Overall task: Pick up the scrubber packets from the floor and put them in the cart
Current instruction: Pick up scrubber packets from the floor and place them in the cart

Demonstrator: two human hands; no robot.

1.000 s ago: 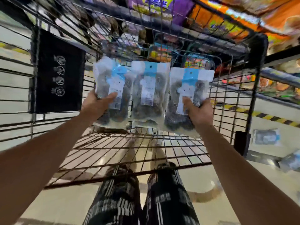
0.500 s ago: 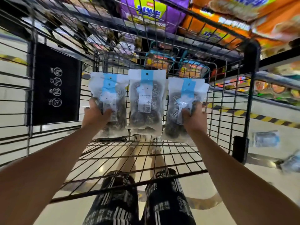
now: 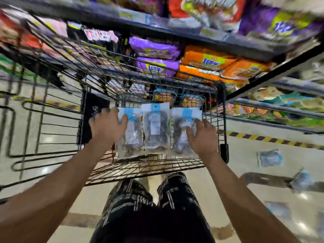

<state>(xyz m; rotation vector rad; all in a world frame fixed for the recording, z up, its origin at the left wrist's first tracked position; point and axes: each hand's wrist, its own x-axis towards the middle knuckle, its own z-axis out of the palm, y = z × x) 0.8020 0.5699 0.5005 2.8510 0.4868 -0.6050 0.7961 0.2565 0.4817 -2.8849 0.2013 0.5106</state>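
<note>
— What are you handling there?

— Three scrubber packets: the left packet (image 3: 130,132), the middle packet (image 3: 155,126) and the right packet (image 3: 184,130). Each is a clear, glossy plastic pouch with a white top and a light blue strip, and dark, coarse scrubbers show through the film. They stand side by side, edges touching, inside your cart (image 3: 224,120), a basket of thin black wire grid.

— And your hands?

— Your left hand (image 3: 107,127) lies against the left packet with the fingers spread and loose, not clamped. Your right hand (image 3: 201,135) presses on the lower part of the right packet, fingers curled over its crinkled film; the motion blur means I cannot tell whether it grips or only rests there. The middle packet sits between your hands, touched by neither.

— Anything else about?

— More packets lie flat on the shiny pale floor (image 3: 245,163) to your right: one floor packet (image 3: 270,157) near the cart's corner, another (image 3: 302,180) nearer to you. Far beyond the cart, a shelf (image 3: 175,27) carries soft purple and orange bags.
</note>
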